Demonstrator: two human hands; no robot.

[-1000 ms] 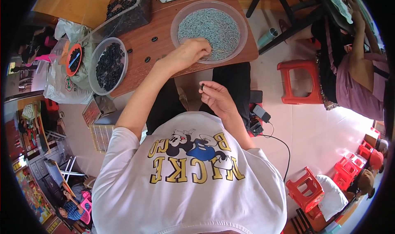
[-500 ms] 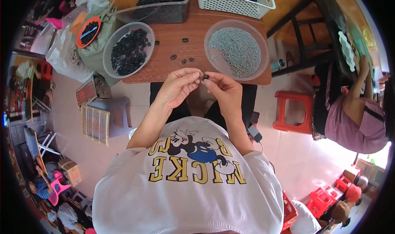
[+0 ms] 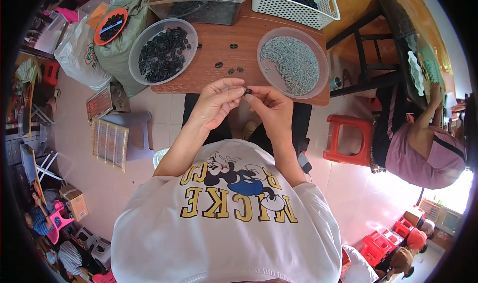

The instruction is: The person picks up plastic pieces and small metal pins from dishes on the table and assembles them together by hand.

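Observation:
My right hand pinches a small black plastic piece between thumb and fingertips, just off the table's front edge. My left hand is closed in a pinch, its fingertips up against the same piece. Whatever sits between those left fingertips is hidden or too small to name. On the brown table beyond, several loose black pieces lie scattered. A round clear tub of black pieces stands to the left. Another round tub, holding small grey-blue metal parts, stands to the right.
At the back are a clear bin and a white perforated basket, both with black pieces. Plastic sacks and an orange dish lie left. A red stool and a seated person are on the right.
The view has shifted slightly, so the table and tubs appear moved. My hands stay together in nearly the same place, with the left fingertips now closer against the black piece.

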